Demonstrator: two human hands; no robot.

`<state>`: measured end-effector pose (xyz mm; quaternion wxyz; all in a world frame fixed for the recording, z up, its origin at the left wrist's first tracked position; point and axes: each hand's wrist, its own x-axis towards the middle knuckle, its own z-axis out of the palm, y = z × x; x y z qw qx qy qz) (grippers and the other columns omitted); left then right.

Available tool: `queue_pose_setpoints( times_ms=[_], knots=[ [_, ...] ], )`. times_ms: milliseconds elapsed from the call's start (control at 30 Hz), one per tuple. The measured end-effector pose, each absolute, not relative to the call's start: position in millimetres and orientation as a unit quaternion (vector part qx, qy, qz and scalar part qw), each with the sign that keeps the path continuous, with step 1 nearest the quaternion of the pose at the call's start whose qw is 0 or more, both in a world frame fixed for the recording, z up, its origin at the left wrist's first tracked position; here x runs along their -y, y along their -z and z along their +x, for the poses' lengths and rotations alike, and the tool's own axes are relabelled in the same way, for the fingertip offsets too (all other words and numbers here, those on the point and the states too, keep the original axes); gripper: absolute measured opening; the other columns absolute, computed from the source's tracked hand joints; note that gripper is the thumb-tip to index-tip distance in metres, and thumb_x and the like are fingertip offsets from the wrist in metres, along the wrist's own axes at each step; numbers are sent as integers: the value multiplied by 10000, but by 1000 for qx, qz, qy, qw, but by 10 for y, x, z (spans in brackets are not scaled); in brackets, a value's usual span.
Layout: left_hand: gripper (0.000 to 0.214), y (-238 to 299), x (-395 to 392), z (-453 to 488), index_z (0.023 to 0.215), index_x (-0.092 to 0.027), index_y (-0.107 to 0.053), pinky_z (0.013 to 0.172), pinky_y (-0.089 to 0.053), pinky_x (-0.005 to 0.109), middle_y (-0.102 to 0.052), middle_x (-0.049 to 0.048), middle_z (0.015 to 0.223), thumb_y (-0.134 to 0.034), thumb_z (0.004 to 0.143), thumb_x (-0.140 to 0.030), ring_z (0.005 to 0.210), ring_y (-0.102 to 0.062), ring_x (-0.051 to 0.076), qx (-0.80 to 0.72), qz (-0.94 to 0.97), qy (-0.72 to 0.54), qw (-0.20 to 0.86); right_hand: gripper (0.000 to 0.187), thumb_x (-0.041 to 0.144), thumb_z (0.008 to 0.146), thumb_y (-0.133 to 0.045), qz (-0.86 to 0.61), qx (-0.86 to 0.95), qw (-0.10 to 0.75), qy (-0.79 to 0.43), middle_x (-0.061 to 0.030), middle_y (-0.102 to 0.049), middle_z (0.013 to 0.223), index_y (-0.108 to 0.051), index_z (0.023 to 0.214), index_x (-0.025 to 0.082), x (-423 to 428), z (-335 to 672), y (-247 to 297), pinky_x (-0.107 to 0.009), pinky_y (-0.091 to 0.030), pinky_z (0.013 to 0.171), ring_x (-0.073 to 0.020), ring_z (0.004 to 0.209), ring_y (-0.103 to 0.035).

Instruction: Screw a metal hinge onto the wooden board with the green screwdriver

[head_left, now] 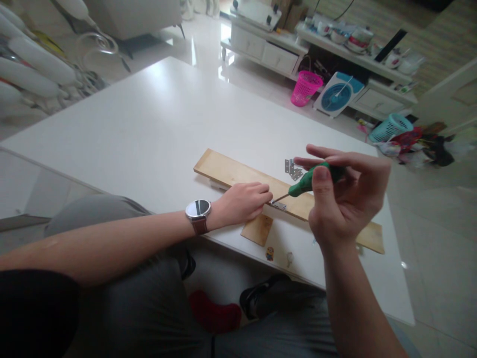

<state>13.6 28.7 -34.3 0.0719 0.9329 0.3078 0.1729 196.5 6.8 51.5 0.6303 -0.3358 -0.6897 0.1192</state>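
My right hand grips a green-handled screwdriver, with some fingers stretched out past the handle. The shaft slants down to the left, its tip at a small metal hinge on the near edge of a long wooden board. My left hand, below a wristwatch, rests at the board's near edge. Its fingers are closed beside the screwdriver tip; what they pinch is hidden. A short wooden piece lies just below the left hand. Several loose metal hinges lie beyond the board.
The white table carries a small yellow-and-blue cartoon figure and a small pale item near its front edge. Across the floor stand a pink basket, a blue-and-white box fan and a low white cabinet.
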Motion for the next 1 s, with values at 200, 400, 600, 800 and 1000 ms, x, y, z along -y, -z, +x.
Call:
queue_pose_setpoints(
  times_ms=[200, 400, 600, 800, 1000],
  knots=[
    [120, 318, -281, 138, 1047, -194, -660, 821, -526, 328, -736, 82, 1127, -555, 1027, -139, 1007, -682, 221, -313, 932, -163, 78, 235, 331, 1029, -625, -328, 702, 616, -143, -71, -813, 1306, -736, 1225, 266, -71, 2014, -492, -509, -714, 933, -277, 1095, -837],
    [125, 318, -283, 142, 1053, -194, -661, 814, -527, 329, -733, 79, 1132, -552, 1023, -139, 996, -681, 219, -317, 932, -155, 79, 374, 338, 1019, -582, -329, 731, 583, -132, -88, -801, 1356, -724, 1364, 321, -90, 2058, -467, -521, -733, 898, -317, 1142, -827],
    [109, 309, -280, 133, 1041, -194, -656, 805, -527, 329, -733, 77, 1121, -563, 1021, -141, 999, -682, 219, -313, 933, -159, 80, 368, 248, 1022, -623, -325, 707, 615, -129, -37, -774, 1245, -718, 1367, 335, -77, 2009, -496, -490, -738, 928, -258, 1127, -820],
    [114, 319, -285, 129, 1042, -194, -656, 790, -517, 333, -733, 76, 1121, -570, 1011, -125, 981, -679, 218, -312, 932, -165, 79, 310, 274, 1026, -663, -317, 719, 607, -119, -57, -798, 1202, -703, 1331, 311, -97, 2005, -474, -414, -743, 763, -244, 1007, -832],
    [158, 353, -299, 122, 1046, -200, -655, 764, -496, 325, -726, 70, 1110, -569, 978, -85, 959, -668, 213, -312, 932, -169, 80, 280, 260, 988, -753, -304, 709, 628, -102, -36, -768, 1135, -707, 1262, 298, -113, 1971, -485, -428, -745, 833, -226, 973, -829]
  ],
)
